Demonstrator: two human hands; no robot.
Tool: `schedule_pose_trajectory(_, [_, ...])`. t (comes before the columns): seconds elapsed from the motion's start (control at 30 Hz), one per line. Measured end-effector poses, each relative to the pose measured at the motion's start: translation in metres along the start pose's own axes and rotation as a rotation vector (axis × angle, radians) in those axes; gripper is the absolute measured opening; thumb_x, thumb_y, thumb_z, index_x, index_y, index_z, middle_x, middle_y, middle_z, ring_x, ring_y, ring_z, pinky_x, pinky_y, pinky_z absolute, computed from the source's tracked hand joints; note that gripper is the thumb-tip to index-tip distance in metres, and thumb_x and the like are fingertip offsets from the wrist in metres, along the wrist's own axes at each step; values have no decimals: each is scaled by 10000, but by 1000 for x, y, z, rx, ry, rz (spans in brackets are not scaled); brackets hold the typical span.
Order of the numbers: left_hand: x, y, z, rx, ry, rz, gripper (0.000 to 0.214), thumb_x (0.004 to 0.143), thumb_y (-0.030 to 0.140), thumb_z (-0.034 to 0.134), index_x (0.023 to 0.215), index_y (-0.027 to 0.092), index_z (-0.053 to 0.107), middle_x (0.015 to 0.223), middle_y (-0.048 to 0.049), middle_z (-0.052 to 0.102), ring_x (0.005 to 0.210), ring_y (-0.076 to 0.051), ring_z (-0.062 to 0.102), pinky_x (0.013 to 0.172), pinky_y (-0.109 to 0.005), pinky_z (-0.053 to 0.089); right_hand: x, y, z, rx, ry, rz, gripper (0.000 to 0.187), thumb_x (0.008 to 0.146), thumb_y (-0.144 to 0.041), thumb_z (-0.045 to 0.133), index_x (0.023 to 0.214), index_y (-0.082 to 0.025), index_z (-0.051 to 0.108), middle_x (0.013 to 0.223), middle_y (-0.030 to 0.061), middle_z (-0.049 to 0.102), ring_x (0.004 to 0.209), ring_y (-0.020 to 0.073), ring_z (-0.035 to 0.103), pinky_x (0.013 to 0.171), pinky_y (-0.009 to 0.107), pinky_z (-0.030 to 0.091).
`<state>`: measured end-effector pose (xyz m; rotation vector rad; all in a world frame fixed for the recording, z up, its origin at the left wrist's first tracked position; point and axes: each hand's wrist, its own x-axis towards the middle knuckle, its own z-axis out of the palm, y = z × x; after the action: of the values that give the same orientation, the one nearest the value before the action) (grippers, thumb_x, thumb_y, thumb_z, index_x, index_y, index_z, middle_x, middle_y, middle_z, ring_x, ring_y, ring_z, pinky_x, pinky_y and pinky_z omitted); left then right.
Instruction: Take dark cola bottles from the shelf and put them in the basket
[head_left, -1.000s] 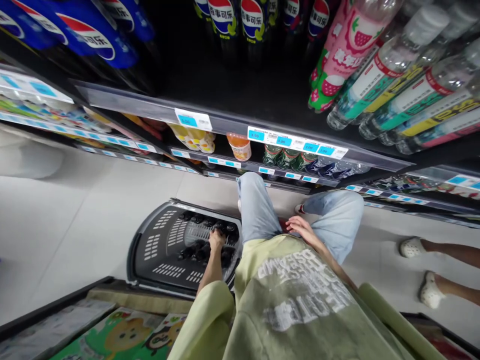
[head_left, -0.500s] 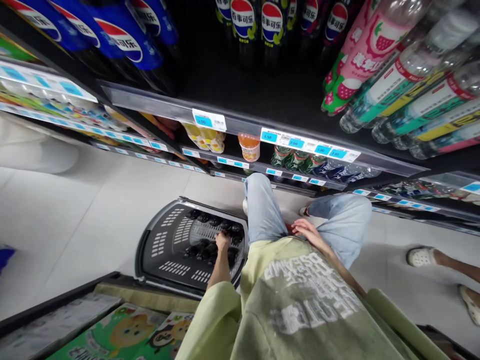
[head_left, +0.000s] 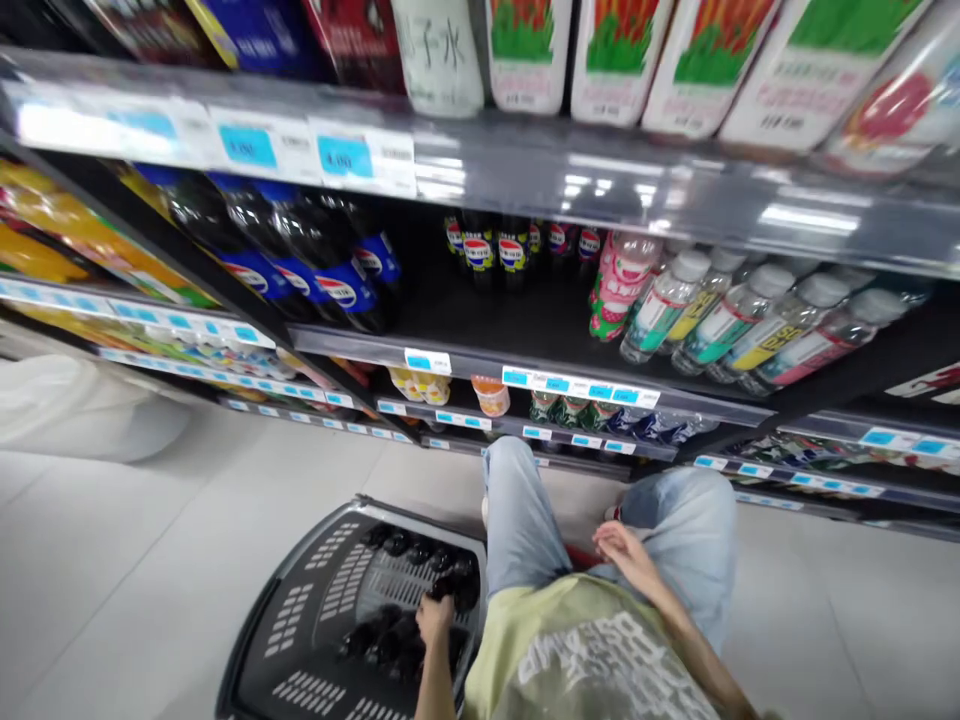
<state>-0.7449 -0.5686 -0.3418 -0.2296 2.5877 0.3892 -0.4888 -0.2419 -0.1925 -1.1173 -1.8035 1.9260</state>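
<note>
My left hand (head_left: pixel 433 618) reaches down into a dark grey shopping basket (head_left: pixel 300 625) on the floor, fingers closed round the black cap of one of several dark bottles (head_left: pixel 409 600) standing in it. My right hand (head_left: pixel 626 548) rests between my knees in light blue jeans, fingers loosely curled, a bit of something red just under it; what it holds, if anything, is hidden. In front of me stand drink shelves with cola bottles (head_left: pixel 337 285) and clear bottles (head_left: pixel 720 320).
Black shelving with blue price tags (head_left: pixel 577 388) runs across the view; cartons line the top shelf (head_left: pixel 600 60). Pale tiled floor (head_left: pixel 150 560) lies to the left of the basket. A white shape (head_left: pixel 75 410) sits at far left.
The view has tilted upward, so a higher shelf shows and the freezer edge and another person's feet have left the picture. My left hand stays on the bottles; the right hand stays between the knees.
</note>
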Motion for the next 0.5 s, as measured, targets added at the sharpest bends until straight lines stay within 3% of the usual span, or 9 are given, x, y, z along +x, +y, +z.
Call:
schedule_pose_trajectory(0.1, [-2, 6, -4, 0, 124, -53, 368, 755, 272, 560, 1096, 287, 696, 1064, -181, 767, 1203, -427, 762, 984, -535, 635, -2, -10, -41, -300, 157, -192, 153, 697, -574, 746, 812, -473, 753, 821, -5, 819, 842, 450, 800, 845, 669, 619])
schedule_pose_trajectory(0.17, [0, 14, -12, -51, 230, -14, 357, 770, 272, 512, 1076, 292, 695, 1081, -186, 756, 1222, -436, 747, 1034, -565, 612, -7, -13, -75, -358, 270, -250, 101, 685, -528, 724, 780, -539, 755, 849, -8, 820, 951, 518, 790, 952, 746, 574])
schedule_pose_trajectory(0.27, [6, 37, -31, -245, 409, 135, 277, 808, 341, 450, 972, 295, 670, 1006, -173, 726, 1138, -406, 758, 1026, -518, 615, -14, -4, -121, -484, 425, -354, 143, 660, -496, 723, 743, -605, 765, 900, -2, 840, 989, 518, 795, 926, 693, 614])
schedule_pose_trajectory(0.33, [7, 63, -47, -409, 458, 252, 220, 817, 412, 449, 909, 322, 628, 906, -124, 696, 993, -387, 763, 954, -513, 624, -13, 10, -139, -523, 446, -387, 133, 708, -480, 714, 777, -505, 824, 991, 33, 863, 1094, 483, 800, 1001, 672, 639])
schedule_pose_trajectory(0.4, [1, 99, -66, -550, 456, 350, 200, 825, 473, 463, 878, 338, 601, 815, -70, 666, 858, -361, 745, 870, -506, 623, -8, 25, -146, -579, 467, -430, 164, 740, -454, 699, 784, -434, 856, 998, 63, 872, 1105, 473, 805, 972, 665, 675])
schedule_pose_trajectory(0.5, [-24, 164, -96, -671, 452, 485, 194, 823, 487, 486, 834, 334, 604, 687, -14, 598, 716, -316, 689, 759, -462, 592, 0, 34, -144, -623, 518, -527, 181, 740, -430, 679, 768, -452, 856, 930, 31, 872, 1011, 499, 817, 809, 701, 704])
